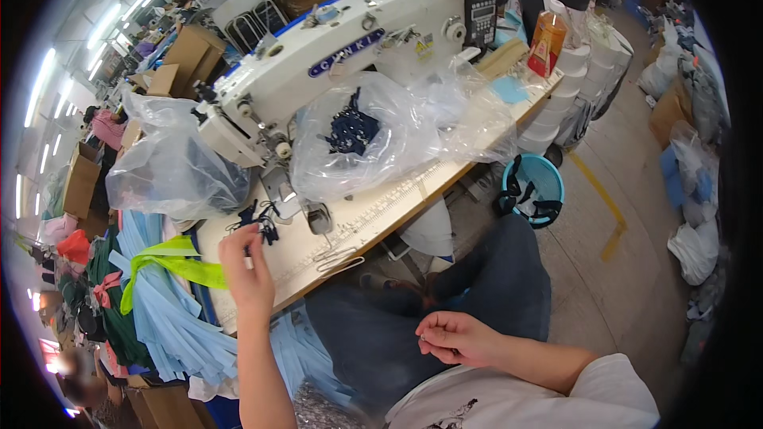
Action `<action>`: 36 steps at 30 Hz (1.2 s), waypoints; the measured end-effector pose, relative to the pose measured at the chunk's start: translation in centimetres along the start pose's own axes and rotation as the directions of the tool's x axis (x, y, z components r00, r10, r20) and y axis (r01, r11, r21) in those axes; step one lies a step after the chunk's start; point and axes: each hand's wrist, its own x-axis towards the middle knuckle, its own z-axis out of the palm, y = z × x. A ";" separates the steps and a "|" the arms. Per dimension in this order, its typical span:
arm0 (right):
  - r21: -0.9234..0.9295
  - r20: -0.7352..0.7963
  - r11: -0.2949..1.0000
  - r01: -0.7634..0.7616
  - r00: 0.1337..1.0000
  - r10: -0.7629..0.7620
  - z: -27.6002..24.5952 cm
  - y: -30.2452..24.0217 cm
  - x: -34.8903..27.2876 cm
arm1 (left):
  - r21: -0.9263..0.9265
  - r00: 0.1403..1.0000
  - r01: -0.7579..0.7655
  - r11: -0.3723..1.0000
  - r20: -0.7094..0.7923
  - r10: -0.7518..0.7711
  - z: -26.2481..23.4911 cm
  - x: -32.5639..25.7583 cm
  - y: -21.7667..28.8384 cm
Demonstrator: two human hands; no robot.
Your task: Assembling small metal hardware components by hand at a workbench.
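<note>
My left hand [246,266] is raised over the sewing table [373,218], its fingers pinched on a small dark blue fabric piece [258,218] with thin straps, just left of the presser foot [318,218]. My right hand [457,338] rests near my lap over my dark trousers, fingers curled in; whether it holds anything small I cannot tell. The white sewing machine [342,48] stands across the table. A clear plastic bag [369,139] with more dark blue pieces lies under its arm.
Another clear bag [171,163] sits at the machine's left end. Blue fabric strips [171,310] tied with a yellow-green band [179,262] hang off the table's left. A blue bucket [532,187] stands on the floor, white cones [572,83] and cardboard boxes [187,52] beyond.
</note>
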 end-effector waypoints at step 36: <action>-0.010 0.095 0.999 0.050 0.994 -0.048 1.2 -1.6 -0.1 | -0.735 0.678 0.675 0.062 0.584 -0.447 -0.9 -13.7 17.8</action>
